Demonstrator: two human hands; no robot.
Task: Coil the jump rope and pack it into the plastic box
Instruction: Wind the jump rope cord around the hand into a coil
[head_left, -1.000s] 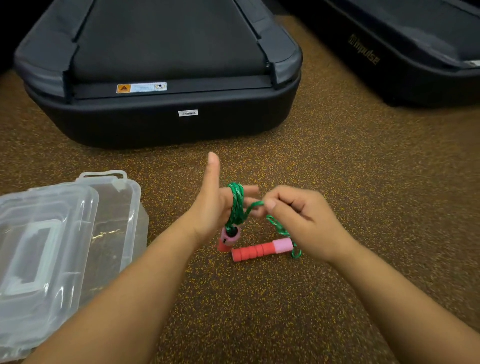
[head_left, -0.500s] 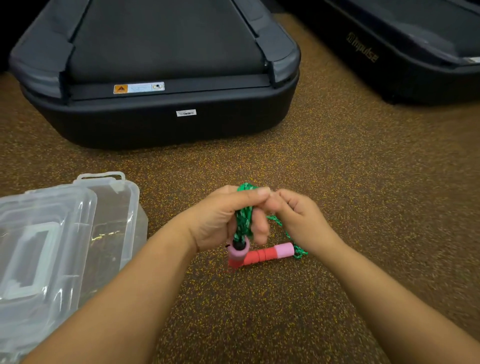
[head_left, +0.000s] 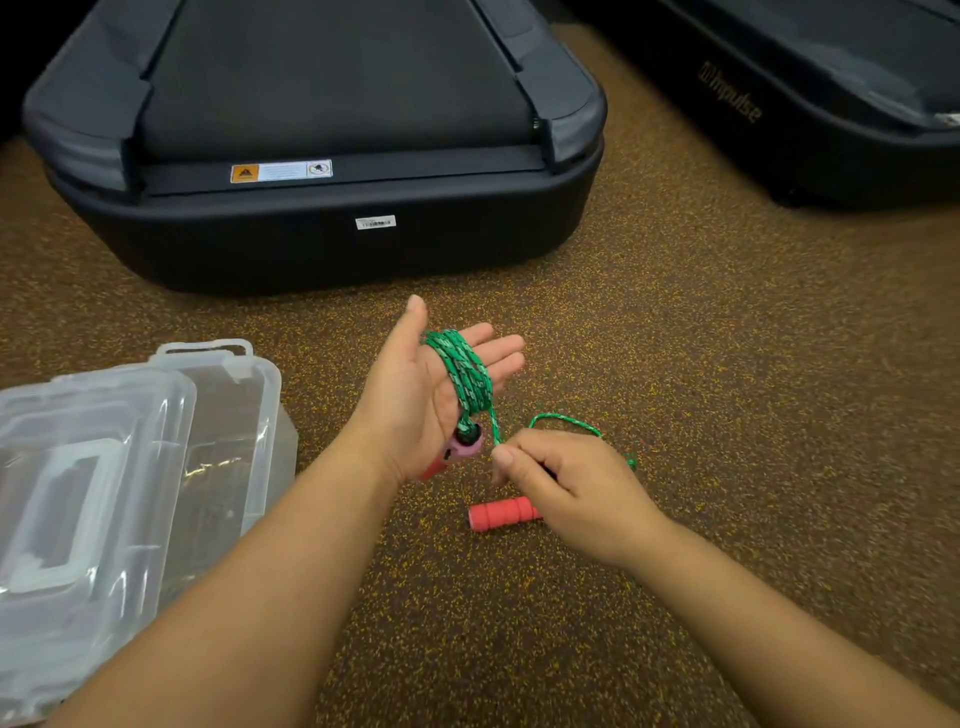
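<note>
- Left hand (head_left: 423, 400) is facing palm up with fingers extended and spread open above the speckled floor (head_left: 727, 364).
- Green jump rope (head_left: 465, 376) is looping several times around the left palm; nothing is being clasped by the left fingers.
- Pink-capped handle (head_left: 460, 449) is hanging at the heel of the left hand, at the lower end of the coils.
- Right hand (head_left: 571, 493) is closing into a pinch, thumb and fingers gripping the free rope strand just right of the pink-capped handle.
- Remaining rope is arching from that pinch over the floor behind the right hand.
- Red handle (head_left: 501, 514) is lying on the floor, partly hidden under the right hand.
- Clear plastic box (head_left: 260, 415) is sitting at lower left, with its lid (head_left: 78, 467) overlapping its near side.
- Black treadmill (head_left: 322, 156) is standing beyond the hands.
</note>
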